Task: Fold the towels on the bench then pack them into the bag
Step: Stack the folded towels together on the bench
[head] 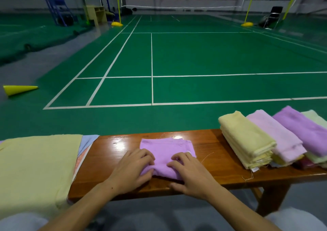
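A purple towel, folded into a small square, lies in the middle of the wooden bench. My left hand presses its near left corner with curled fingers. My right hand rests on its near right part, fingers bent on the cloth. At the bench's right end lies a row of folded towels: yellow, pale pink, purple and light green. An unfolded yellow towel is spread over the left end, with blue and peach cloths under it. No bag is in view.
The bench stands at the edge of a green badminton court with white lines and a net at the far end. A yellow cone lies on the floor at left. My knees show at the bottom edge.
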Action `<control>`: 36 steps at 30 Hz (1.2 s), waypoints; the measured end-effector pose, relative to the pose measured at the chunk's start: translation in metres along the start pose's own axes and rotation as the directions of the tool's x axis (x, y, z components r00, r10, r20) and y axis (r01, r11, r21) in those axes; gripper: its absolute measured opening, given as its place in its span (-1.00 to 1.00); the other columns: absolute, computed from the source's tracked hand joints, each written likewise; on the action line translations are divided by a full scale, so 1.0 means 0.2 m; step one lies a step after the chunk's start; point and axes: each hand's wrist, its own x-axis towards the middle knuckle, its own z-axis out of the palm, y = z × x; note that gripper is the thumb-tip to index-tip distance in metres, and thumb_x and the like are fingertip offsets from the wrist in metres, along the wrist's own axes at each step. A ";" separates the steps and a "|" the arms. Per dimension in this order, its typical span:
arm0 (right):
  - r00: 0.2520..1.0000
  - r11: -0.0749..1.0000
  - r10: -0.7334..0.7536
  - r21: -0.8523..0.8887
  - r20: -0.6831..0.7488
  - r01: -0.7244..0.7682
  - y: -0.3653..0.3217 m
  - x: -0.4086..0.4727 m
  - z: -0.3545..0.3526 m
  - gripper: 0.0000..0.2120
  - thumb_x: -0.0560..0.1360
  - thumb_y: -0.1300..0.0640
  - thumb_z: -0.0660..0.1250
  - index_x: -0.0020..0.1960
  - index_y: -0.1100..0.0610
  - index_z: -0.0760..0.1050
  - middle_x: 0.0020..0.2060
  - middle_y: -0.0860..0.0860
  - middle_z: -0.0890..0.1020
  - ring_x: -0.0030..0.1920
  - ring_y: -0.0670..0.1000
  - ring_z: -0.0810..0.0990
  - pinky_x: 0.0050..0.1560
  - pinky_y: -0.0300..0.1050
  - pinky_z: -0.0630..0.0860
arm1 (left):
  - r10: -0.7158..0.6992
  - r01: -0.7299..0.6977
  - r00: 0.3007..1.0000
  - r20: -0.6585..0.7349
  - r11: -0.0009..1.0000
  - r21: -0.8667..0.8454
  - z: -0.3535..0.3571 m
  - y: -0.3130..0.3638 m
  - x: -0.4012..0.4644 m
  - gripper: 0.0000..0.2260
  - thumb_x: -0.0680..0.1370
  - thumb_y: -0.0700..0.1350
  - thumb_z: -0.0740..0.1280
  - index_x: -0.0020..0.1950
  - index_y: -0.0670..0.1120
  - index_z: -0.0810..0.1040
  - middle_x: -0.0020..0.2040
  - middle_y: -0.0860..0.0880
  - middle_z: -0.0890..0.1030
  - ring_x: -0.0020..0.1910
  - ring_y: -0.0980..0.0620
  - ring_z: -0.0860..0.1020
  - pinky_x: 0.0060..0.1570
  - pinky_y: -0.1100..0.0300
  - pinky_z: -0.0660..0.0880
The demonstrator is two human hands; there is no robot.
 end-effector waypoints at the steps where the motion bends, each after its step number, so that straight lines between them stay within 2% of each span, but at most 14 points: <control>1: 1.000 1.000 0.001 0.005 -0.025 -0.001 0.00 0.00 0.00 -0.55 0.57 -0.26 0.26 0.39 -0.10 0.41 0.34 -0.08 0.45 0.27 -0.03 0.46 0.21 -0.11 0.53 | -0.049 0.047 0.999 -0.024 0.997 -0.068 0.00 0.00 0.01 -0.82 0.63 0.20 0.22 0.09 0.16 0.53 0.11 0.25 0.55 0.06 0.21 0.49 0.08 0.14 0.49; 4: 0.984 0.982 0.128 0.154 -0.126 -0.108 0.01 0.03 -0.02 -0.73 0.63 -0.04 0.27 0.32 -0.08 0.48 0.25 -0.11 0.58 0.16 -0.07 0.57 0.13 -0.20 0.56 | -0.196 0.180 0.979 -0.048 0.955 -0.234 -0.01 -0.01 0.01 -0.77 0.66 0.27 0.15 0.04 0.18 0.48 -0.03 0.24 0.58 -0.07 0.18 0.52 -0.05 0.04 0.54; 8: 0.954 0.917 0.264 0.344 -0.144 -0.202 0.04 0.05 -0.05 -0.82 0.64 -0.02 0.28 0.22 -0.10 0.55 0.10 -0.14 0.68 0.01 -0.13 0.62 -0.01 -0.22 0.54 | -0.143 0.142 0.990 0.006 0.978 -0.154 -0.03 0.00 0.01 -0.73 0.51 0.33 0.34 0.09 0.22 0.48 0.00 0.27 0.59 -0.06 0.20 0.52 -0.05 0.14 0.53; 10: 0.945 0.876 0.302 0.429 -0.126 -0.223 0.05 0.06 -0.06 -0.82 0.62 -0.06 0.28 0.20 -0.11 0.56 0.05 -0.14 0.69 -0.02 -0.16 0.63 -0.01 -0.19 0.59 | -0.168 0.165 0.986 -0.008 0.971 -0.175 -0.04 -0.01 0.02 -0.76 0.42 0.16 0.39 0.06 0.21 0.53 -0.05 0.24 0.62 -0.11 0.17 0.54 -0.10 0.06 0.57; 13: 0.916 0.778 0.387 0.571 -0.106 -0.263 0.07 0.09 -0.07 -0.83 0.62 -0.11 0.32 0.14 -0.10 0.59 -0.05 -0.17 0.69 -0.04 -0.18 0.65 -0.01 -0.18 0.64 | -0.271 0.249 0.962 -0.013 0.899 -0.360 -0.04 -0.04 0.06 -0.84 0.51 0.04 0.36 0.07 0.16 0.61 -0.04 0.20 0.67 -0.09 0.15 0.62 -0.08 0.04 0.60; 16: 0.872 0.715 0.477 0.626 -0.113 -0.311 0.10 0.13 -0.08 -0.75 0.55 -0.20 0.42 0.14 -0.08 0.60 -0.06 -0.19 0.68 -0.05 -0.19 0.65 -0.03 -0.23 0.64 | -0.386 0.325 0.921 -0.046 0.831 -0.451 -0.04 -0.07 0.11 -0.96 0.58 0.01 0.41 -0.01 0.09 0.65 -0.13 0.13 0.68 -0.13 0.12 0.62 -0.08 0.01 0.62; 19: 0.824 0.645 0.555 0.684 -0.113 -0.340 0.15 0.17 -0.07 -0.64 0.46 -0.21 0.53 0.15 -0.06 0.60 0.00 -0.20 0.67 -0.02 -0.21 0.63 -0.08 -0.35 0.58 | -0.461 0.375 0.886 -0.060 0.785 -0.493 -0.02 -0.09 0.16 -0.89 0.51 0.08 0.37 -0.06 0.08 0.63 -0.17 0.12 0.67 -0.15 0.09 0.62 -0.12 -0.02 0.61; 22: 0.770 0.627 0.625 0.671 -0.128 -0.397 0.18 0.21 -0.04 -0.61 0.43 -0.17 0.57 0.15 -0.01 0.62 0.01 -0.13 0.68 -0.04 -0.21 0.61 -0.16 -0.42 0.52 | -0.536 0.458 0.842 -0.062 0.769 -0.446 0.02 -0.11 0.19 -0.76 0.43 0.18 0.29 -0.12 0.04 0.58 -0.20 0.09 0.64 -0.18 0.06 0.59 -0.16 -0.03 0.58; 24: 0.746 0.662 0.651 0.587 -0.143 -0.465 0.19 0.23 -0.01 -0.55 0.43 -0.26 0.54 0.18 -0.01 0.61 0.02 -0.10 0.69 -0.05 -0.15 0.62 -0.12 -0.37 0.55 | -0.546 0.512 0.837 -0.049 0.811 -0.282 0.05 -0.12 0.20 -0.72 0.45 0.24 0.26 -0.12 0.04 0.53 -0.16 0.08 0.59 -0.19 0.05 0.55 -0.20 0.01 0.54; 27: 0.725 0.744 0.661 0.291 -0.192 -0.601 0.21 0.24 0.02 -0.41 0.43 -0.49 0.33 0.20 -0.07 0.60 0.03 -0.12 0.71 -0.01 -0.07 0.67 -0.06 -0.09 0.66 | -0.584 0.574 0.810 -0.051 0.808 -0.136 0.07 -0.12 0.22 -0.75 0.52 0.18 0.37 0.11 0.10 0.55 0.08 0.06 0.54 0.02 0.04 0.53 -0.14 0.12 0.44; 30: 0.700 0.775 0.626 0.173 -0.343 -0.608 0.25 0.23 -0.04 -0.52 0.56 -0.35 0.30 0.27 -0.02 0.56 0.12 -0.06 0.67 0.08 -0.01 0.65 0.00 -0.07 0.63 | -0.478 0.475 0.851 -0.219 0.877 -0.069 0.06 -0.11 0.21 -0.61 0.53 0.15 0.33 0.34 0.08 0.56 0.27 0.03 0.53 0.25 -0.01 0.50 0.12 0.06 0.50; 32: 0.728 0.852 0.505 0.131 -0.464 -0.507 0.21 0.24 -0.06 -0.63 0.64 -0.16 0.30 0.30 0.06 0.57 0.22 0.02 0.63 0.20 0.05 0.59 0.14 -0.04 0.61 | -0.280 0.315 0.916 -0.287 0.945 0.082 0.08 -0.07 0.21 -0.58 0.58 0.13 0.26 0.41 0.05 0.55 0.42 0.00 0.51 0.40 -0.04 0.46 0.33 -0.01 0.46; 33: 0.781 0.903 0.418 0.117 -0.464 -0.414 0.17 0.25 -0.05 -0.64 0.67 -0.10 0.27 0.34 0.08 0.56 0.30 0.05 0.60 0.29 0.07 0.56 0.25 0.00 0.58 | -0.184 0.229 0.947 -0.264 0.962 0.150 0.10 -0.04 0.22 -0.58 0.63 0.12 0.23 0.45 0.04 0.53 0.49 -0.01 0.48 0.47 -0.06 0.42 0.40 -0.03 0.42; 36: 0.972 0.980 0.177 0.119 -0.155 -0.159 0.03 0.25 0.05 -0.45 0.73 -0.21 -0.02 0.63 0.01 0.25 0.64 0.04 0.22 0.64 0.04 0.15 0.61 0.10 0.19 | -0.125 0.145 0.988 -0.094 0.958 0.248 0.20 0.00 0.20 -0.51 0.73 0.17 0.02 0.57 0.01 0.43 0.59 -0.02 0.39 0.61 -0.04 0.29 0.52 -0.05 0.24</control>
